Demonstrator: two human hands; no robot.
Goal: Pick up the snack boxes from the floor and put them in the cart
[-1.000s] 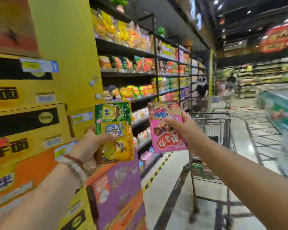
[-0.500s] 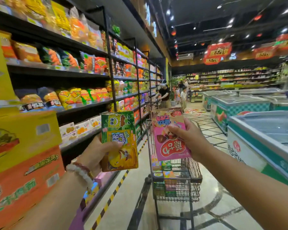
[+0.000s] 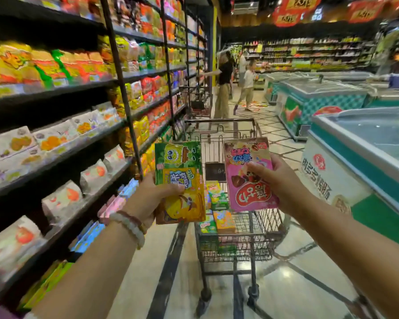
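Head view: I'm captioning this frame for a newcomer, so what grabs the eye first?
Two snack boxes held up mid-frame: a green and yellow box gripped in the left hand, and a pink box in the right hand. Just behind them stands a wire cart already holding small boxes, with packed shelves running along the left.

Green-and-yellow cartoon box (image 3: 180, 180), pink box (image 3: 247, 178) with seemingly red lettering.

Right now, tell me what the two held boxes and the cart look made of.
Green and yellow snack box: printed glossy cardboard, flat faces, crisp edges.
Pink snack box: likely the same, sheen on its front.
Shopping cart: metal wire, thin grey grid bars on a tubular frame.
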